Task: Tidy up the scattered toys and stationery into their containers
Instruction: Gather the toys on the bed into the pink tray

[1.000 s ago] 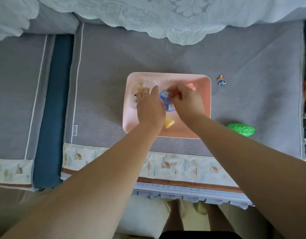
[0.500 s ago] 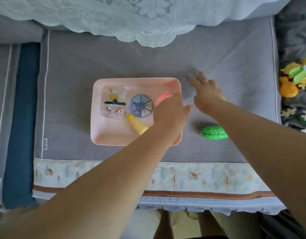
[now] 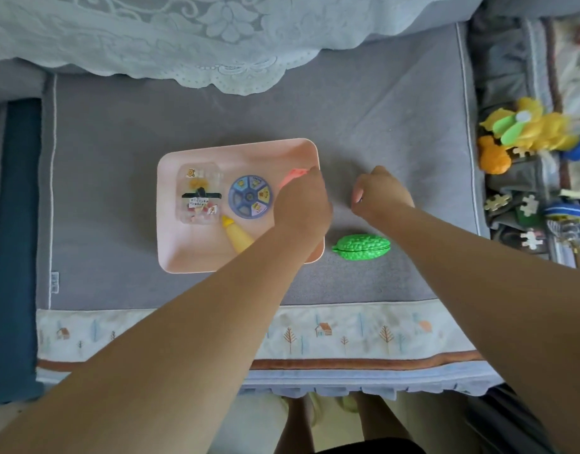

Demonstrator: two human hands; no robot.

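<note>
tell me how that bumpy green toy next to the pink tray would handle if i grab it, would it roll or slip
The green toy looks like hollow moulded plastic, so it is probably light and stiff. Its knobbly surface should give fingers some grip. Its rounded, pointed-oval shape lying on the soft grey cover suggests it might rock or roll sideways if nudged, though not far.

Both arms stretched forward, left hand (image 3: pixel 303 204) knuckles up, right hand (image 3: pixel 378 191) fisted
</note>
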